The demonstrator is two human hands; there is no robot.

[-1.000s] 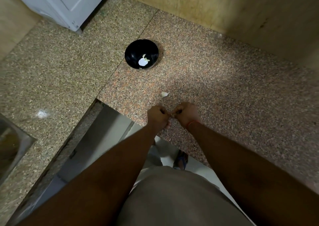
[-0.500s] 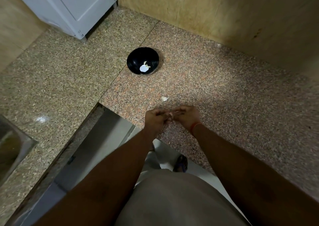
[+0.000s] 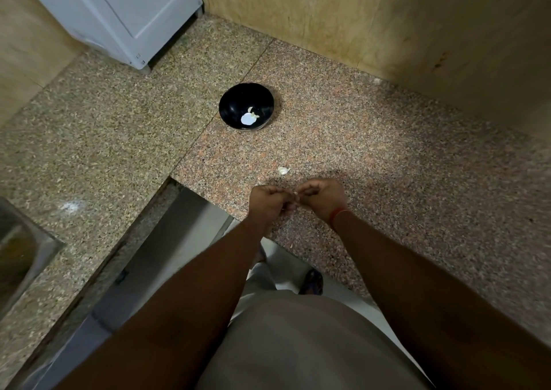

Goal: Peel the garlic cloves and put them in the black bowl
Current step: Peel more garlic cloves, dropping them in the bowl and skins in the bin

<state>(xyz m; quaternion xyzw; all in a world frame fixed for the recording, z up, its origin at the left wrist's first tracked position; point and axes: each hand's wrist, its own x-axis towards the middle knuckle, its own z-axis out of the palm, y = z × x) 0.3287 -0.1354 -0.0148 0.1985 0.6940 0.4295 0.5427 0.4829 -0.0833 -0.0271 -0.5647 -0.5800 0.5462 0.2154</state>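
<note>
Peeling is in the middle, from the look of it. A clove (image 3: 295, 193) is pinched between the left hand (image 3: 269, 200) and the right hand (image 3: 322, 196), fingers of both curled in tight around it, held just above the near edge of the counter (image 3: 387, 181). Only a pale sliver of it can be seen between the fingertips, so how much skin is left can't be told.

The bowl (image 3: 235, 103) is parked further back on the counter, well apart from the hands. Something white (image 3: 249, 118) is already lying in it, probably one or two peeled cloves, though a glare spot can't be ruled out for part of it.

One more pale bit (image 3: 283, 170) is sitting on the counter just beyond the hands. Clove or peeled-off skin, it can't be told at this size.

So, as a guess: a little is done, one clove is being worked on, and maybe one is left after that. The drop into the bowl hasn't been made yet for this one.
</note>
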